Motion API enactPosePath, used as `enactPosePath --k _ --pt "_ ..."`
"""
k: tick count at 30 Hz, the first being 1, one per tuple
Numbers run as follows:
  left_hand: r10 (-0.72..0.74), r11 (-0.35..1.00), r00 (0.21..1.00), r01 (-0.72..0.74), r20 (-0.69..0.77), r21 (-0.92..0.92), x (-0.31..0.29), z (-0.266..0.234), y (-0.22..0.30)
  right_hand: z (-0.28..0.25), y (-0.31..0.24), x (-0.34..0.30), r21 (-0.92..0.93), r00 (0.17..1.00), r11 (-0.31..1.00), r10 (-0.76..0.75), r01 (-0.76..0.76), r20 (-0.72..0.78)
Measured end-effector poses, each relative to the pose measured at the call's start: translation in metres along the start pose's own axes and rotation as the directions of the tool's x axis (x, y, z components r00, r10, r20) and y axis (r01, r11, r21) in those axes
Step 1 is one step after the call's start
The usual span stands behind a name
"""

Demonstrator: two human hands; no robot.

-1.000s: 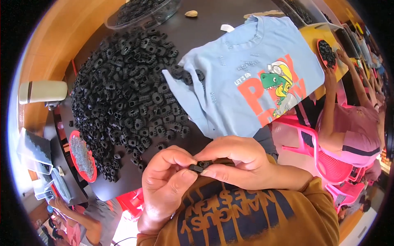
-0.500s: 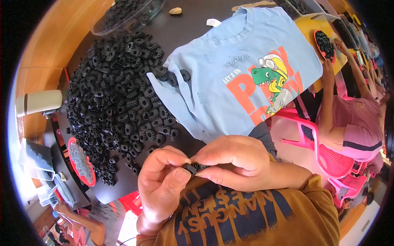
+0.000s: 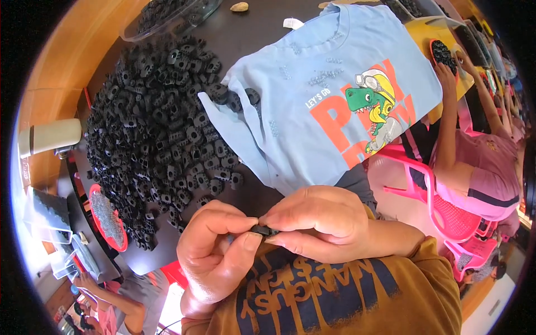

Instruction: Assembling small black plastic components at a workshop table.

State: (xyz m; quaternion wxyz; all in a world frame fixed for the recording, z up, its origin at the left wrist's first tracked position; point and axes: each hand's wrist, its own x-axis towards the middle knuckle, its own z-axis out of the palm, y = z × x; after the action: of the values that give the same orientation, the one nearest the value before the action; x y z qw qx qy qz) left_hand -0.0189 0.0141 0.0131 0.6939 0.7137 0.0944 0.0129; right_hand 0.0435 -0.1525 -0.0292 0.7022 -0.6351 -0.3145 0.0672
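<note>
My left hand [image 3: 212,248] and my right hand [image 3: 324,223] meet in front of my brown shirt. Between their thumbs and forefingers they pinch one small black plastic part [image 3: 262,229], and the fingertips cover much of it. Beyond my left hand rises a big heap of similar black plastic parts [image 3: 151,123]. To its right, a light blue T-shirt [image 3: 290,151] is spread on the dark table [image 3: 251,33]. Clusters of tiny greyish pieces [image 3: 326,77] lie on the T-shirt, too small to make out.
A clear plastic tub [image 3: 187,28] of black parts stands at the far left. Left of the heap sits a red tray [image 3: 118,237] of small grey pieces. At right, a person in pink [image 3: 483,167] works beside a pink chair [image 3: 455,215]; another person [image 3: 120,304] is at lower left.
My left hand has shifted slightly left, its fingers a little straighter. The black part has turned between my fingertips, and a round opening that showed on it is now hidden. The view has shifted slightly.
</note>
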Motion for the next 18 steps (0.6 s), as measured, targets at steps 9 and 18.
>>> enactPosePath --k 9,18 --pt "0.261 0.889 0.954 -0.297 0.149 0.349 0.01 -0.004 -0.003 -0.001 -0.005 -0.003 0.078 0.991 0.988 0.133 -0.135 0.022" --pt "0.438 0.814 0.871 -0.489 0.22 0.314 0.008 0.001 -0.003 -0.004 -0.012 -0.007 0.288 0.975 0.931 0.21 -0.224 0.078"
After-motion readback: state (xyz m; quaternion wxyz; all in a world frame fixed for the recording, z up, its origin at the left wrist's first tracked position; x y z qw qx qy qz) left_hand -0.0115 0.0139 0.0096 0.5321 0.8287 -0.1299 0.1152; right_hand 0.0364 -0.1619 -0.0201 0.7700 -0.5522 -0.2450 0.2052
